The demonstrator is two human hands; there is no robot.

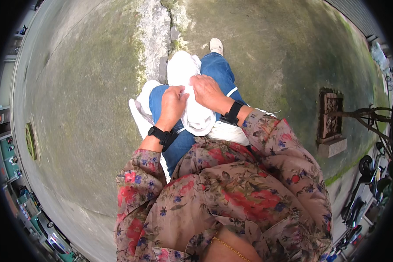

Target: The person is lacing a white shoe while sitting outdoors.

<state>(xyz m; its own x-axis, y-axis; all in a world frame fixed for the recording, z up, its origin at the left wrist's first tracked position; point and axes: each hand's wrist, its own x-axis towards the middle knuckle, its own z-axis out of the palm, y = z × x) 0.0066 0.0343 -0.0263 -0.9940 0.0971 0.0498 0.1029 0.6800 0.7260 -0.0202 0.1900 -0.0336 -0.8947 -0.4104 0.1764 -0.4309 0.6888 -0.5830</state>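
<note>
A white piece of cloth (182, 67) lies bunched across my lap, over blue trousers (220, 72). I cannot make out whether it is a garment. My left hand (173, 105) pinches it from the left, thumb and fingers pressed together. Close beside, slightly farther forward, the fingers of my right hand (208, 93) close on the same cloth. The spot between the fingertips is partly hidden by the hands. More white fabric (140, 109) hangs by my left knee, and another pale bundle (229, 132) rests against my waist. Black bands circle both wrists.
Mossy concrete ground (91, 87) surrounds me, with a pale cracked strip (153, 35) running ahead. One light shoe (216, 46) stands in front. To the right are a brick-edged tree pit (332, 115), a bare trunk (358, 114) and parked motorbikes (358, 196).
</note>
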